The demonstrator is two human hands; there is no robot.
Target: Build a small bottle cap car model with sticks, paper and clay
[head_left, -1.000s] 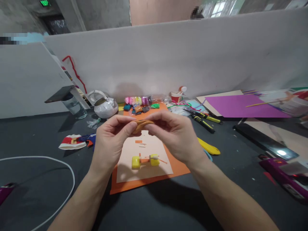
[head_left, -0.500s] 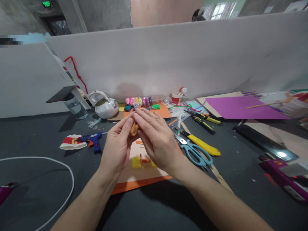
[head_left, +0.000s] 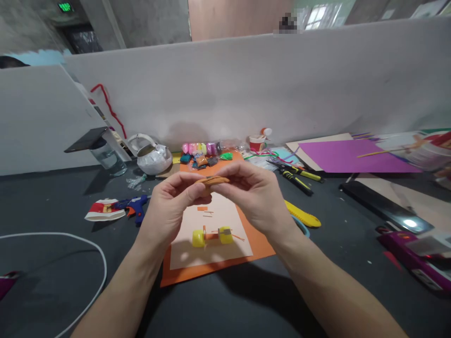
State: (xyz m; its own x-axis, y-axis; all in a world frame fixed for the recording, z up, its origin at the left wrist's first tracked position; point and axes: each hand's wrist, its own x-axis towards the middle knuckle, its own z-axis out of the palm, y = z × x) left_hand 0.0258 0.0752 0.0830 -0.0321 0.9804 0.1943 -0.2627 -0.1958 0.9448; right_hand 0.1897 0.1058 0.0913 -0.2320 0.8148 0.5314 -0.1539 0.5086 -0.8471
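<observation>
Between the fingertips of my two hands is a flattened, folded orange-brown piece of modelling clay (head_left: 213, 180), held above the work sheet. My left hand (head_left: 169, 202) pinches its left end with thumb and fingers. The other end sits between the thumb and fingers of my right hand (head_left: 257, 195). Below lies a pale paper (head_left: 214, 261) on a larger orange sheet (head_left: 253, 241). On the paper, two yellow pieces, left (head_left: 198, 238) and right (head_left: 225, 235), flank an orange strip (head_left: 212, 236). A small orange rectangle (head_left: 202, 208) and thin sticks lie farther up.
A blue glue gun (head_left: 140, 207) and a red-and-white piece (head_left: 104, 210) lie left. Right are a yellow cutter (head_left: 307, 217), partly hidden scissors, pliers (head_left: 298, 182), and a lit phone (head_left: 385, 206). A water jar (head_left: 109, 158), white pot (head_left: 155, 159) and clay packs (head_left: 202, 149) stand behind.
The clay has turned from upright to sideways. My right hand has moved off the top of it to its right end, uncovering the yellow pieces and covering most of the scissors.
</observation>
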